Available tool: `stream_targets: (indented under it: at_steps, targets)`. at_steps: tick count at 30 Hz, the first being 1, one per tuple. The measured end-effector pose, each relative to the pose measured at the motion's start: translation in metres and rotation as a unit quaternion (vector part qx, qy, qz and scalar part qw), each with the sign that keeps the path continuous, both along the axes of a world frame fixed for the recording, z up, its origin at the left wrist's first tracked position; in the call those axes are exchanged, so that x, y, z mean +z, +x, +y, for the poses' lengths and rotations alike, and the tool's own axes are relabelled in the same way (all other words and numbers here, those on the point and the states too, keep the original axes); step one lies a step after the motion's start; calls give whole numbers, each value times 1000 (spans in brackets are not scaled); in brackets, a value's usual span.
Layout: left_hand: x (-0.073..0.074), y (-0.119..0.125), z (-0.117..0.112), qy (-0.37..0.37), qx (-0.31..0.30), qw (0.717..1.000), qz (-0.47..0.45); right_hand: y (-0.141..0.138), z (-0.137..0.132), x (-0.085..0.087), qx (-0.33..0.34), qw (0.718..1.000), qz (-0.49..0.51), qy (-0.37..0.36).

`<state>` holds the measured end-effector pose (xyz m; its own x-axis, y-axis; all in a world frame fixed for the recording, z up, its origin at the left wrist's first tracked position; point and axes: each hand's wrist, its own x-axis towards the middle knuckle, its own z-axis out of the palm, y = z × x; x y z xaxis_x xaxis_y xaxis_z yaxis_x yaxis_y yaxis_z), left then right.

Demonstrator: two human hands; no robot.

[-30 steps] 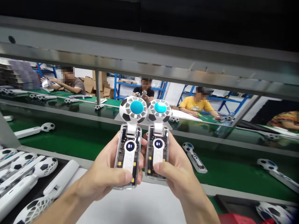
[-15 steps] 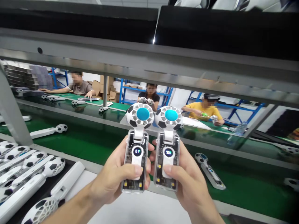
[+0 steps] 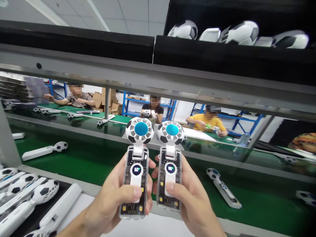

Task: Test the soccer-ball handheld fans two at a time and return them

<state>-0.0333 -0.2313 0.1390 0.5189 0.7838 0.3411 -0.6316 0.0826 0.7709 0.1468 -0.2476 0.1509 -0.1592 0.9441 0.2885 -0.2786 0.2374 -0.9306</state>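
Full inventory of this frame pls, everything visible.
Held fans: 2, clear bodies, black-white football heads, blue centres; left fan and right fan upright, side by side.
Conveyor belt: 1, green, ahead.
Loose fans: at least 3, white, lying on the belt.
Tray fans: several, white, lower left.
Shelf fans: several, white-black, overhead.
Co-workers: 3 clear, across the belt.
Water bottle: 1, clear, far right.
Left hand: grips left fan, thumb on front.
Right hand: grips right fan, thumb on front.
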Motion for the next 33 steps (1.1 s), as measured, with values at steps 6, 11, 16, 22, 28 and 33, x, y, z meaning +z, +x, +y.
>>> stream_targets:
  at_steps: [6, 11, 16, 22, 28, 33]
  targets:
    - [0, 0, 3, 3, -4, 1000, -7, -2, 1, -1, 15, 1000, 19, -7]
    - [0, 0, 3, 0, -3, 1000, -17, -3, 5, -4, 24, 999, 26, 0]
    - [-1, -1, 2, 2, -4, 1000, -9, -4, 3, -3, 29, 999, 33, -2]
    - [-3, -2, 4, 2, -9, 1000, 2, -7, 0, 0, 48, 998, 48, 8]
    - [-5, 0, 4, 1, -9, 1000, 10, -11, 2, -1, 62, 995, 73, -9]
    - [-4, 1, 6, -6, -4, 1000, 9, -10, 2, -3, 32, 998, 59, -8]
